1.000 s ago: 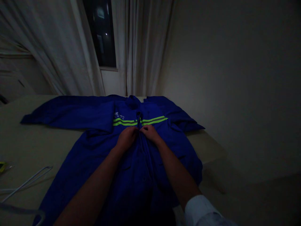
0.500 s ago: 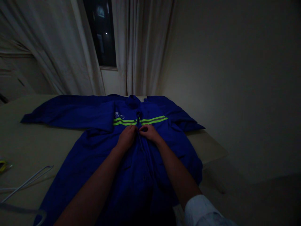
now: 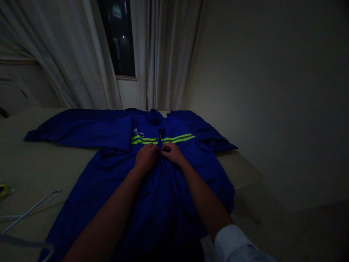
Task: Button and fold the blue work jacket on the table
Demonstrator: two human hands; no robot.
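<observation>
Blue jacket (image 3: 155,196), laid lengthwise — collar (image 3: 154,116) pointing away

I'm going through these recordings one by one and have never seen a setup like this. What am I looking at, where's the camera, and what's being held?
There is no machine here: a person works with two bare hands. The only camera is worn on the head, looking forward and down.

A blue jacket with yellow-green stripes is spread on a table, sleeves out to both sides. The left hand and right hand seem to pinch its front edge, just below the stripes; it is too dark to see exactly what is between the fingertips.

At the picture's left edge lie a white hanger-like thing and something yellow. Curtains hang behind.
</observation>
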